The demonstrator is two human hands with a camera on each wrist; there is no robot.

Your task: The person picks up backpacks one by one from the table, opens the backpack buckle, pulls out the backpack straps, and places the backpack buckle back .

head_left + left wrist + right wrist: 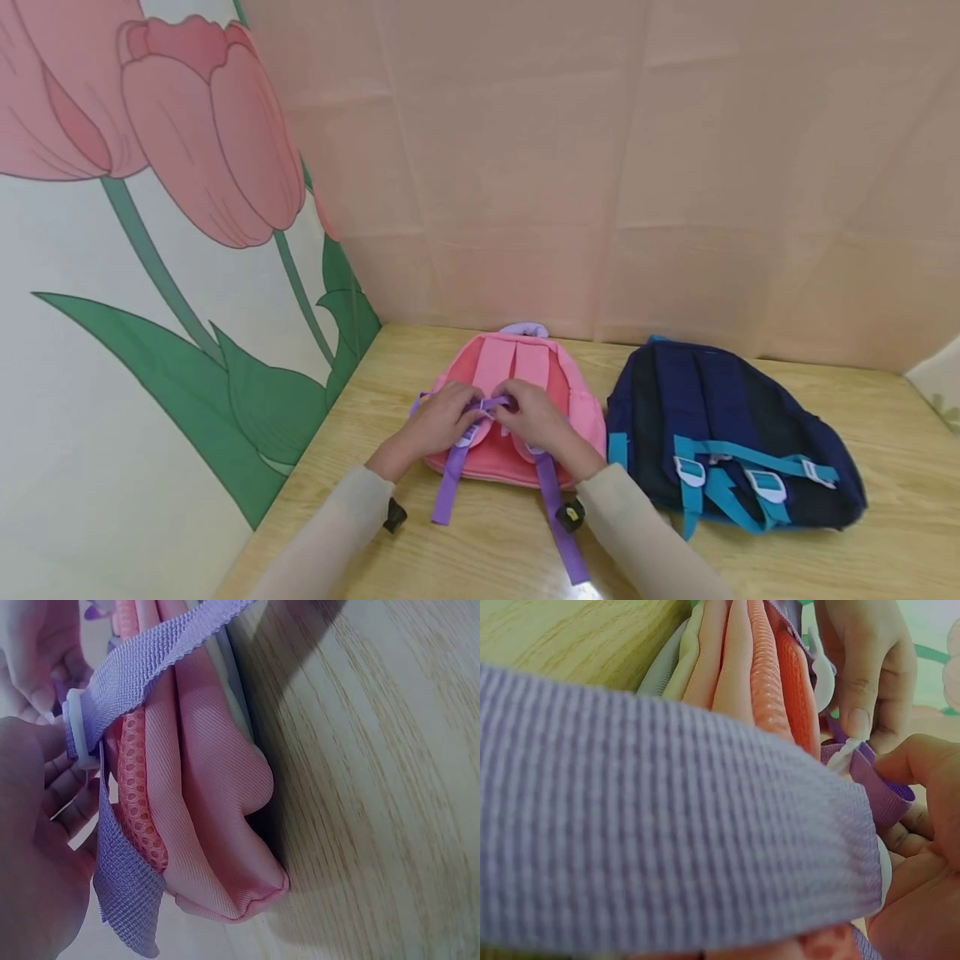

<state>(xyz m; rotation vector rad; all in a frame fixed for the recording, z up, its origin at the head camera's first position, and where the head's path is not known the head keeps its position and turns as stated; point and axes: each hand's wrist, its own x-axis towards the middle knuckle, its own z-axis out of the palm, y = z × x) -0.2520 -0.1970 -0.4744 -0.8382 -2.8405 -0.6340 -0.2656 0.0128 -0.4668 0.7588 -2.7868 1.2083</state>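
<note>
A pink backpack lies on the table with its shoulder straps facing up. Over its middle, my left hand and right hand meet at a short purple strap. In the right wrist view, the left fingers pinch a small white clip on this strap, while the right thumb and fingers hold its purple loop. Close by the left hand is a white buckle with purple webbing through it. Purple strap ends hang toward the table's front.
To the right lies a dark blue backpack with turquoise straps and white buckles, close against the pink one. Both are on a wooden table. A pinkish cloth hangs behind, and a tulip-print panel stands at the left.
</note>
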